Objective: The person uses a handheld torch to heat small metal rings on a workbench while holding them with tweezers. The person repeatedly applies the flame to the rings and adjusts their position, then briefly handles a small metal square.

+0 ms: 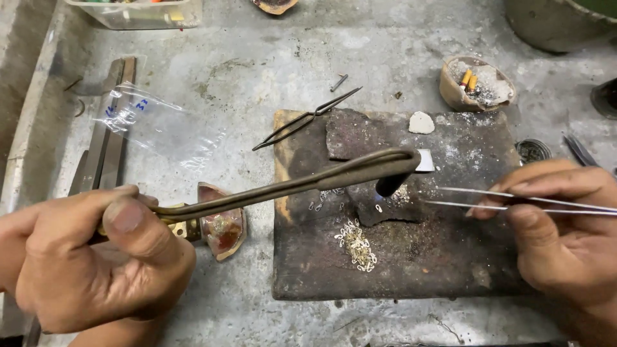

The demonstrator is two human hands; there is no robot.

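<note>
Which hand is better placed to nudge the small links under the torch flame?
Right. The right hand holds tweezers whose tips lie just beside the links at the torch nozzle. The left hand grips the torch handle, away from the block.

Spare tweezers [307,119] lying open beside the block's upper left corner, a small nail [339,82] just above them. Clear plastic bag [154,125] crumpled to the left, partly over a bundle of flat files [106,141]. Broken red shard [222,228] near the block's left edge. Cracked ash bowl [477,85] at upper right, two cigarette butts [468,81] inside. Small round tin [533,150] below it. Plastic tub [138,13] at top left, large pot [556,22] at top right, all on a grey bench [257,51].
</note>
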